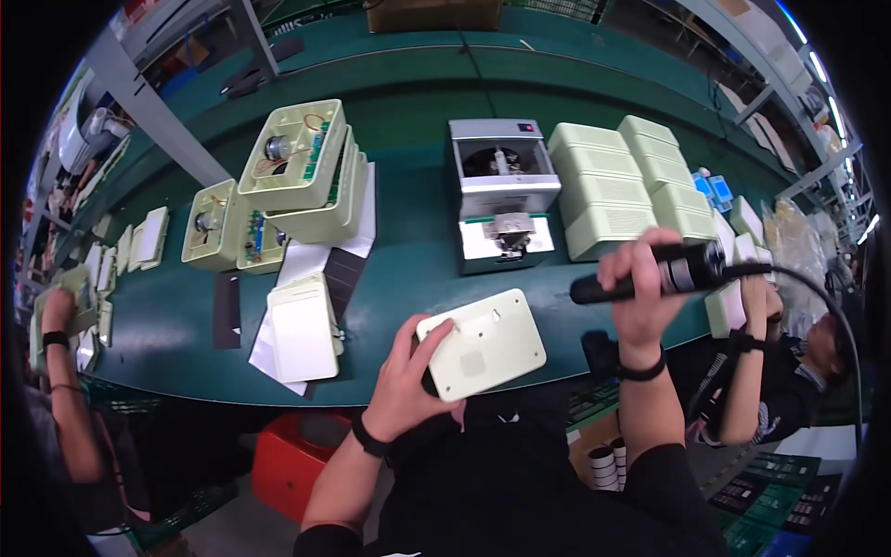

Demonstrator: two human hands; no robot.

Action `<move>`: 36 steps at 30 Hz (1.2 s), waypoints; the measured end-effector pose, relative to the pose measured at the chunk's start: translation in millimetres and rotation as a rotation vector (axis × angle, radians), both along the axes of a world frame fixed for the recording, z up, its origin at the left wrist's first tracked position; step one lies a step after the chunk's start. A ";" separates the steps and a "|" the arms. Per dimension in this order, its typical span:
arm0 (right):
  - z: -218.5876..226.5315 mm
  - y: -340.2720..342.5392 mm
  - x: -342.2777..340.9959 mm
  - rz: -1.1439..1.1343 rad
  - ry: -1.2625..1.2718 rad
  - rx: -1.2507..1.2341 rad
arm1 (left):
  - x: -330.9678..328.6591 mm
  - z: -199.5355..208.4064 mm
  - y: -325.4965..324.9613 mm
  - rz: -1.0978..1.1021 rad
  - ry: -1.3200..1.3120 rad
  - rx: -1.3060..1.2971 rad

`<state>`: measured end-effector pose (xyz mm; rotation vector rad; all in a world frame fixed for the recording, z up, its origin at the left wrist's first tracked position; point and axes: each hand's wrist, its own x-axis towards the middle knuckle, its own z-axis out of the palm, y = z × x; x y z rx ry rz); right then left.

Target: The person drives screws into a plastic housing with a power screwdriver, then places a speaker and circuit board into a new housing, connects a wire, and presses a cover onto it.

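Note:
My left hand [401, 382] grips a cream plastic housing [497, 357] by its left end, with the thumb on top. The housing is tilted at the table's front edge and shows a small grille patch and holes near its corners. Raised to the right of it, my right hand [642, 295] is wrapped round a black electric screwdriver [694, 266]. The screwdriver lies almost level, its cord running off to the right. Beyond the housing stands a grey screw feeder [506, 190]. The two hands are apart, and the screwdriver does not touch the housing.
Closed cream cases [603, 186] are stacked at right. Open cases [295, 153] with wiring and boards stand at left, behind white panels [304, 334] on paper sheets. Co-workers' hands [60, 306] and arms [756, 325] are at both sides. A red stool [292, 464] sits below the table [399, 269].

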<state>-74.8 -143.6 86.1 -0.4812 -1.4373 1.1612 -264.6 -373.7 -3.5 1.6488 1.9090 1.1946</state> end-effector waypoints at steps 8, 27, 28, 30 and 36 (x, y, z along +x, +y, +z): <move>47.5 26.6 -47.0 0.226 0.067 -0.038 | 13.3 -14.9 38.3 -0.035 -0.009 -0.099; 45.3 38.1 -83.9 0.226 -0.128 0.049 | -0.5 -16.3 54.0 0.025 -0.084 -0.156; 45.2 39.3 -86.0 0.231 -0.158 0.036 | -1.0 -17.2 53.6 0.026 -0.076 -0.153; 47.8 34.7 -77.8 0.254 -0.141 0.011 | -1.9 -19.1 53.3 0.028 -0.061 -0.149; 51.5 16.1 -46.4 0.277 -0.074 -0.027 | -2.4 -19.3 50.9 0.031 -0.073 -0.126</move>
